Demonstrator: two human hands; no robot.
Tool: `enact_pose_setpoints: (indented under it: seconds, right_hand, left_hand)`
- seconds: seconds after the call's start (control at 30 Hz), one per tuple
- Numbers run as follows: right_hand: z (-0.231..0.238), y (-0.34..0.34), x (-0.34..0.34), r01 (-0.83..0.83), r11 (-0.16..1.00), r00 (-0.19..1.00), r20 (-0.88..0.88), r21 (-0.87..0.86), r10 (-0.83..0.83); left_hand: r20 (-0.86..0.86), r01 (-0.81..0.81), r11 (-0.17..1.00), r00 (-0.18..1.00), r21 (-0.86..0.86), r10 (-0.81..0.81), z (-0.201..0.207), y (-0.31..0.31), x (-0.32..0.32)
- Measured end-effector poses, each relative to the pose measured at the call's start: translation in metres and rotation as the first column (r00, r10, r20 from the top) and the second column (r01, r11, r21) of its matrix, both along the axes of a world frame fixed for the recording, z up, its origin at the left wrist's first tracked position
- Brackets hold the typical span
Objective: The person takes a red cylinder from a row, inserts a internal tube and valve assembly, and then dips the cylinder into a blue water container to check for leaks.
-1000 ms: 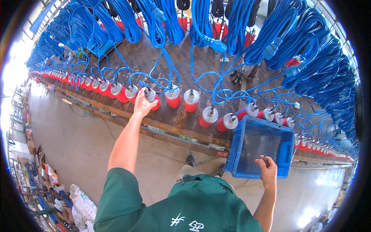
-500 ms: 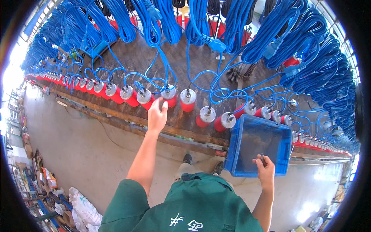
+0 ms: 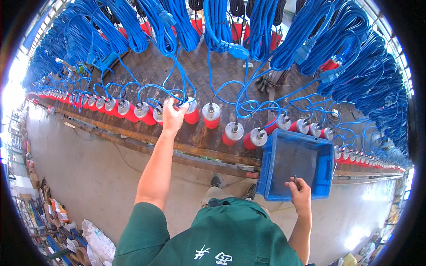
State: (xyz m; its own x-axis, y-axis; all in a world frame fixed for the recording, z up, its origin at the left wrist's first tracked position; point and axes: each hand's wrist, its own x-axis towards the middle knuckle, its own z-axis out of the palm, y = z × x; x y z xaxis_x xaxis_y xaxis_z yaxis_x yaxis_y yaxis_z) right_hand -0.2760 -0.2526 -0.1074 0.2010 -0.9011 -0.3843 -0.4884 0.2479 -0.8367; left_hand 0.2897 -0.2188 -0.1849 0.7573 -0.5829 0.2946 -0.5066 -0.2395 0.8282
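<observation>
At 10 o'clock from the middle of the view, the left hand [image 3: 174, 119] has its fingers bent close together against the left side of a silver-capped red cylinder [image 3: 191, 117]. Something small and dark shows at those fingertips, but I cannot tell whether they grip it or the cylinder's cap. That cylinder stands upright on the dark tabletop [image 3: 177, 71], with a blue cable rising from its top. Another capped cylinder [image 3: 158, 116] is just beside the hand on its 9 o'clock side, and a further upright cylinder [image 3: 211, 123] stands close to the middle, toward 12. At 3 o'clock, 2 more lean slightly.

At 4 o'clock, the right hand [image 3: 302, 197] pinches a small dark piece [image 3: 295, 179] narrowly between thumb and finger, over the near part of a blue plastic bin [image 3: 267, 166]. The bin sits against the table edge.

Toward 12 o'clock, long bundles of blue cable [image 3: 217, 22] line the far side, with a blue plug [image 3: 238, 52] hanging at the foot of 1 bundle. A green shirt [image 3: 213, 237] fills 6 o'clock; a white sack [image 3: 96, 241] lies on the floor at 8.
</observation>
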Motion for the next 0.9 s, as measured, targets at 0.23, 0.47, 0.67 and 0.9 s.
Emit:
enact_pose_setpoints:
  seconds: [0.23, 0.47, 0.67, 0.9]
  right_hand:
    - [0.005, 0.0, 0.003, -0.012, 0.999, 0.999, -0.037, -0.033, 0.011]
    - [0.001, 0.0, 0.007, -0.03, 0.999, 1.0, 0.0, -0.032, 0.03]
    - [0.007, 0.0, 0.006, -0.004, 1.0, 1.0, -0.011, -0.03, 0.004]
    - [0.011, 0.004, -0.009, 0.04, 0.999, 0.999, -0.019, -0.014, -0.041]
  left_hand:
    - [-0.38, 0.049, 0.988, 0.92, -0.145, -0.101, 0.021, -0.002, -0.006]
    - [-0.58, -0.21, 0.762, 0.774, -0.613, -0.254, 0.052, -0.051, 0.032]
    - [0.019, -0.124, 0.972, 0.991, -0.201, 0.13, 0.01, -0.027, 0.013]
    - [0.101, 0.027, 0.992, 0.994, 0.12, -0.04, -0.048, 0.002, -0.021]
